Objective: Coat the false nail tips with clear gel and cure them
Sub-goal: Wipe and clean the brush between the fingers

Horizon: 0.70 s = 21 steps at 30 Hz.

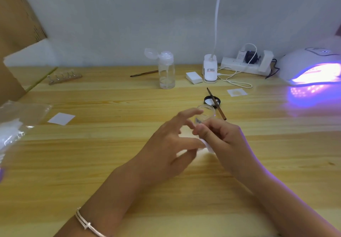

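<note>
My right hand [221, 135] is curled and pinches a small white wipe [207, 147] just above the table's middle. My left hand [171, 144] is beside it with fingers spread and straight, its fingertips touching the wipe and the right hand; both are blurred. Right behind them stands an open clear gel jar [207, 112]. Its black lid [212, 100] lies further back with a brush [218, 107] resting across it. A wooden strip holding several false nail tips [64, 77] lies at the far left. The curing lamp [310, 67] glows purple at the right.
A clear pump bottle [167, 70] with its cap flipped, a second brush [144, 73], a white block [193, 77], a desk lamp base [210, 69] and a power strip [245, 63] line the back. A white square [61, 118] and a plastic bag [14, 122] lie left.
</note>
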Available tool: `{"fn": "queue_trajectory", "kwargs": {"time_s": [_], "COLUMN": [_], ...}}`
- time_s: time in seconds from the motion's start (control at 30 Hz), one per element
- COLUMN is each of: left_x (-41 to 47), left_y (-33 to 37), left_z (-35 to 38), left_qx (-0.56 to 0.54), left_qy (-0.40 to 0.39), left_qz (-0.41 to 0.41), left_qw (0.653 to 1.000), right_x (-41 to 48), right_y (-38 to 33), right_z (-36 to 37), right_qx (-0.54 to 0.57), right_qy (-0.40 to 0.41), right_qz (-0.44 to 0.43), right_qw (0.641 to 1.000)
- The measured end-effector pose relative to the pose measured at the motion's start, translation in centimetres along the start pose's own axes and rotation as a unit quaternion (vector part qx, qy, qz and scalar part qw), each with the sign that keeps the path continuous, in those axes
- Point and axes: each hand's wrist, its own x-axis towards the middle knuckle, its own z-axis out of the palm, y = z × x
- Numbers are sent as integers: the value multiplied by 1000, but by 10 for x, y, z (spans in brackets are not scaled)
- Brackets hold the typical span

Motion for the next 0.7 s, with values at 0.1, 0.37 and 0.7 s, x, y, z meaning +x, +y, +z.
{"fn": "queue_trajectory", "kwargs": {"time_s": [0.1,0.37,0.7], "left_x": [0,-3,-3], "left_y": [-2,-11,-14], "left_z": [1,2,4], "left_qx": [23,94,117], "left_qy": [11,-7,123], "left_qz": [24,-20,-45], "left_qw": [999,995,984], "right_x": [0,-3,-2], "right_y": [-4,-8,-3], "right_z": [-4,-4,-8], "right_qx": [69,148,36], "right_qy": [-9,2,157], "right_qz": [13,11,-42], "right_qw": [998,989,986]}}
